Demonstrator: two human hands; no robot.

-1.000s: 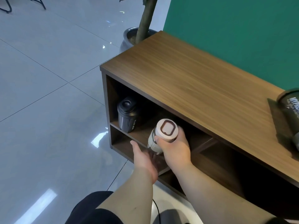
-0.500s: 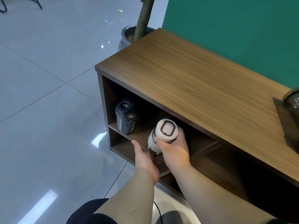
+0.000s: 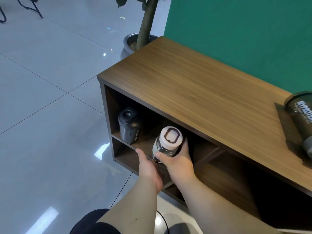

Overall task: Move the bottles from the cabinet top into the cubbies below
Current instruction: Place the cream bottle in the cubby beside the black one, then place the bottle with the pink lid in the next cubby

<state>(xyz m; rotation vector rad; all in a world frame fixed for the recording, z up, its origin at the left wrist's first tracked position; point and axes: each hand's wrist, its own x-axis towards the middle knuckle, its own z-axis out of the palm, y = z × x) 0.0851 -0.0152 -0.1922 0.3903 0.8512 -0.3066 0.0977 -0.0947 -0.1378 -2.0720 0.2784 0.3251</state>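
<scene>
Wooden cabinet (image 3: 194, 92) against green wall (image 3: 236, 31), tiled floor. Upper-left cubby: black bottle (image 3: 129, 127) upright at 9 o'clock; clear bottle (image 3: 166, 144), white-capped, clasped by right hand (image 3: 179, 159). Left hand (image 3: 148, 168) open at shelf edge. Dark shaker (image 3: 302, 119) on top, 3 o'clock.

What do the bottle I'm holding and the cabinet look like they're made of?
The clear bottle in the right hand looks like transparent plastic or glass, since the shelf shows through it; its pale lid looks like matte plastic. The cabinet shows printed-looking brown wood grain with a low sheen, probably laminate over board.
</scene>
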